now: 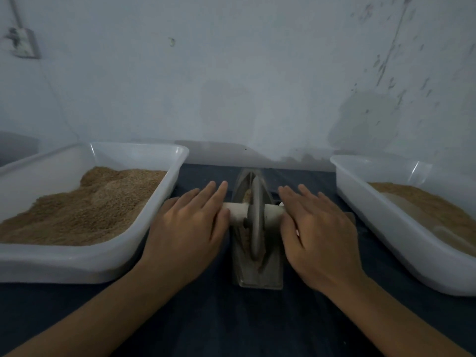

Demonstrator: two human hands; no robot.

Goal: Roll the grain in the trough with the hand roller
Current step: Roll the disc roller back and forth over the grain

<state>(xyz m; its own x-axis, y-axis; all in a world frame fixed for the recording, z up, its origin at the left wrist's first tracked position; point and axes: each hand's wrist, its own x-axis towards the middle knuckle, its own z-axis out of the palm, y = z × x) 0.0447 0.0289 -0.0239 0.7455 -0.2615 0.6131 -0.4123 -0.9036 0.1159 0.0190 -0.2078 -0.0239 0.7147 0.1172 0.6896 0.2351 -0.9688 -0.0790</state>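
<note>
At frame centre, the roller wheel [257, 217] stands in the metal trough [257, 269] on grain [247, 195]. Left hand [190, 228] and right hand [319, 228], fingers straight, press flat on its wooden axle [235, 212].

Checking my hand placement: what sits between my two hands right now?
In the head view, the roller's metal wheel stands in the trough between the left hand and right hand, each resting flat on a handle end.

A small grain-processing workroom: a metal grinding trough [257, 274] sits on a dark bench, flanked by white tubs [77, 264] of meal, before a stained wall [231, 73].
</note>
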